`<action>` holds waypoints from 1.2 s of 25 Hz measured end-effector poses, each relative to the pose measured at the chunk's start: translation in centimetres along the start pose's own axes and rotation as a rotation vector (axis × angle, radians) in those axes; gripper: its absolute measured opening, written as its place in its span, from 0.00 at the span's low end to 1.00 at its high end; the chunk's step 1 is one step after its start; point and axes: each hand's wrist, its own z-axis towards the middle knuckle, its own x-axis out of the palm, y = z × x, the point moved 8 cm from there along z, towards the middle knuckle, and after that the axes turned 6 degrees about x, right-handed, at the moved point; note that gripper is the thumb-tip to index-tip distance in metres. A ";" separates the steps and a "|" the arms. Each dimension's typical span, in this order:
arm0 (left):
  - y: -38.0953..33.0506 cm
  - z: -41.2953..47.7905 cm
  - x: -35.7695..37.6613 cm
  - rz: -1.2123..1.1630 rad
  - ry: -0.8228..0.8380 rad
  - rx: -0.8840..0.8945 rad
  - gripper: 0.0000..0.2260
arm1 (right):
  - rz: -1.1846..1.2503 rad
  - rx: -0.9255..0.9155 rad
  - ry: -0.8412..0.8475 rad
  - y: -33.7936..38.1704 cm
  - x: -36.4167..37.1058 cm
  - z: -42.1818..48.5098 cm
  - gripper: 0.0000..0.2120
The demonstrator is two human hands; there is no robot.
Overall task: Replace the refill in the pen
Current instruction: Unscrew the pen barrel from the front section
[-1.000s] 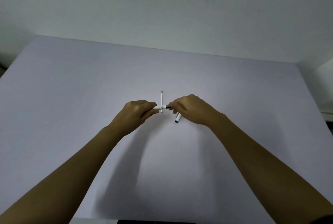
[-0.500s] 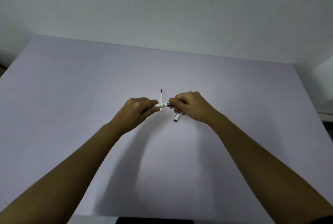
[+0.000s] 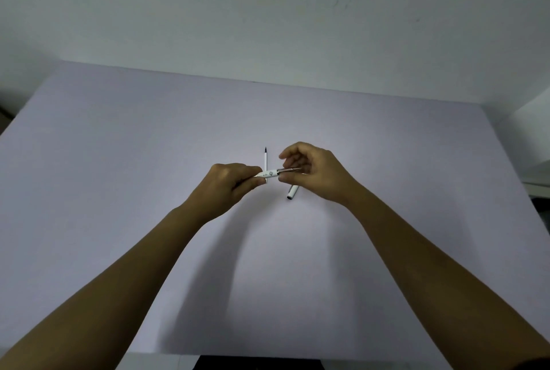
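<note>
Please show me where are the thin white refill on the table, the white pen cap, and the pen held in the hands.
Thin white refill with dark tip (image 3: 265, 161), head view, on its white shaft.
White cylindrical pen cap (image 3: 293, 192), head view, on its side near the open end.
White patterned pen barrel (image 3: 269, 174), head view, on its printed middle.
</note>
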 end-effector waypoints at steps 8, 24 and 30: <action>-0.2 0.2 -0.2 0.018 -0.001 0.014 0.08 | -0.019 -0.043 -0.009 0.3 -0.2 0.1 0.10; -0.4 0.6 -0.3 -0.012 -0.024 0.004 0.06 | 0.055 0.073 0.017 -0.5 -0.7 0.3 0.06; -0.4 0.5 -0.2 -0.013 -0.031 -0.001 0.06 | -0.038 0.141 -0.024 -0.8 -1.1 0.2 0.10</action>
